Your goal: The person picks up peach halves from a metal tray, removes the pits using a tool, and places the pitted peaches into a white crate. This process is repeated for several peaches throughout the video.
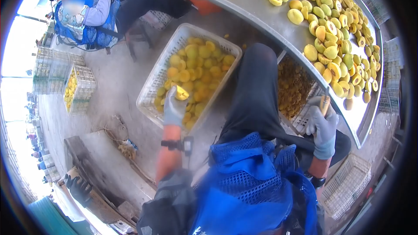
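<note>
My left hand (175,108), in a grey glove, holds a yellow peach half (182,92) between thumb and fingers. It is over the near left part of a white plastic crate (150,76), which is filled with yellow peach halves (196,67). On the right, beside the edge of a metal table (257,14), my gloved right hand (323,129) is wrapped around a wooden-handled tool (324,105) pointing up. The tool's working end is too small to make out. Many cut peaches (331,52), several with pits showing, are heaped on the table.
Under the table stands a crate of brown pits (292,89). A white crate (348,185) lies at lower right. Another person (98,15) sits at upper left. Stacked crates (52,69), a peach-filled crate (80,89) and a dark glove (78,189) are on the left.
</note>
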